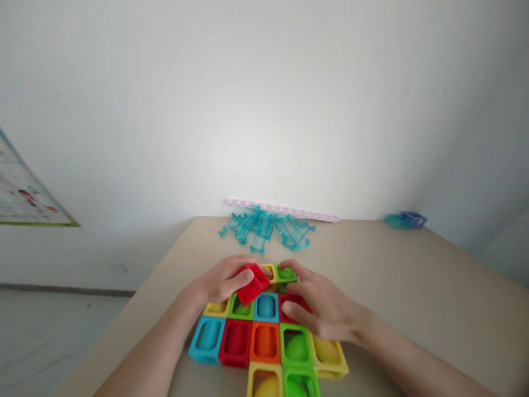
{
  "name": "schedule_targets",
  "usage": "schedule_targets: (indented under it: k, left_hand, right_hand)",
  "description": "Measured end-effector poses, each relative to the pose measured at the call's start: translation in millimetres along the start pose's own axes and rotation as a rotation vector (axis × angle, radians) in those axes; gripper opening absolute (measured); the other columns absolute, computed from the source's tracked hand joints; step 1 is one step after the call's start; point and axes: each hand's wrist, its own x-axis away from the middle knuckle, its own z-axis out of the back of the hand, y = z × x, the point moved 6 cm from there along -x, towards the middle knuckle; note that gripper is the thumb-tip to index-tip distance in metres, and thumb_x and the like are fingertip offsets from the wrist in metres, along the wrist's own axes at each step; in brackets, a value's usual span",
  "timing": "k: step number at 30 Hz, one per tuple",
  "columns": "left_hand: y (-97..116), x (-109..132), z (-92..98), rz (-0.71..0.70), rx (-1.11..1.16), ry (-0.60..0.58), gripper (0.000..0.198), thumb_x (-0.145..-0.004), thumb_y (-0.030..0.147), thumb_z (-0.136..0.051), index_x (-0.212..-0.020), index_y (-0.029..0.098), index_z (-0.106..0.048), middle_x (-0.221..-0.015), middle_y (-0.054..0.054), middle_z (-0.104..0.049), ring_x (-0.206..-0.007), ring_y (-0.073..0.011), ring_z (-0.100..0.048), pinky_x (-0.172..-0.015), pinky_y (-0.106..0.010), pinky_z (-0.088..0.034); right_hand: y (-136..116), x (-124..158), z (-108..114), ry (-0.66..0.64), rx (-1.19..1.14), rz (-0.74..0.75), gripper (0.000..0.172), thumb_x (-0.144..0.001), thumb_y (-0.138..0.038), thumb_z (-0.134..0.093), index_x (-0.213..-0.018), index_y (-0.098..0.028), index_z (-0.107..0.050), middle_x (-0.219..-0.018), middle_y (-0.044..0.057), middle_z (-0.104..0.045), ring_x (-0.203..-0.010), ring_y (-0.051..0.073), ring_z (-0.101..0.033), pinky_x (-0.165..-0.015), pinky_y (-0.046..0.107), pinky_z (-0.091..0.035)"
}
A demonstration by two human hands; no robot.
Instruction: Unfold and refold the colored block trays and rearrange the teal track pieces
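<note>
My left hand (pixel 225 280) pinches a red block (pixel 253 284); my right hand (pixel 322 303), fingers apart, touches more blocks (pixel 265 342); blue bits (pixel 263 225) lie near the back edge of the table (pixel 413 286).

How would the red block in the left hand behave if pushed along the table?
The red block is probably stiff: its edges look straight in the left hand. It may be light for its size, having an opening in one face. Its flat sides suggest sliding rather than rolling.
</note>
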Motion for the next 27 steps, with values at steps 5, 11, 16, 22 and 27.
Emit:
schedule_targets:
  k: [5,11,16,22,27]
  left_hand:
    - [1,0,-0.1,-0.007,-0.009,0.005,0.061,-0.092,0.061,-0.028,-0.095,0.014,-0.066,-0.085,-0.008,-0.064,-0.078,-0.0205,-0.058,-0.076,-0.031,-0.044]
    - [0,1,-0.6,-0.001,-0.006,0.004,0.063,-0.090,0.064,-0.028,-0.092,0.014,-0.066,-0.081,-0.008,-0.063,-0.073,-0.0196,-0.057,-0.071,-0.030,-0.044]
    - [0,1,0.1,-0.009,-0.016,0.006,0.064,-0.089,0.065,-0.028,-0.088,0.014,-0.065,-0.080,-0.007,-0.062,-0.071,-0.0192,-0.057,-0.069,-0.029,-0.044]
    - [0,2,0.1,0.004,-0.016,0.002,0.064,-0.089,0.065,-0.028,-0.089,0.014,-0.066,-0.081,-0.008,-0.063,-0.073,-0.0196,-0.057,-0.071,-0.029,-0.045]
    - [1,1,0.5,-0.003,-0.013,0.011,0.063,-0.089,0.065,-0.029,-0.091,0.014,-0.066,-0.084,-0.008,-0.065,-0.076,-0.0209,-0.059,-0.074,-0.031,-0.046]
  right_hand:
    - [5,-1,-3,0.037,-0.060,-0.038,0.024,-0.076,-0.040,-0.067,-0.077,-0.017,-0.061,-0.120,0.010,-0.044,-0.103,0.025,-0.051,-0.091,0.042,-0.044]
    - [2,-3,3,0.169,0.027,-0.017,0.026,-0.070,-0.040,-0.074,-0.073,-0.017,-0.063,-0.116,0.012,-0.044,-0.109,0.030,-0.041,-0.094,0.048,-0.038]
    - [-5,-3,7,0.217,0.085,0.055,0.021,-0.071,-0.033,-0.074,-0.070,-0.018,-0.060,-0.113,0.010,-0.047,-0.103,0.028,-0.044,-0.090,0.046,-0.037]
    - [-4,-2,5,0.231,0.075,0.069,0.020,-0.080,-0.030,-0.065,-0.068,-0.018,-0.055,-0.099,0.008,-0.050,-0.081,0.018,-0.049,-0.072,0.032,-0.042]
    - [-4,-3,-3,0.181,0.119,0.065,0.022,-0.085,-0.030,-0.059,-0.068,-0.018,-0.051,-0.074,0.002,-0.051,-0.064,0.014,-0.045,-0.057,0.026,-0.033]
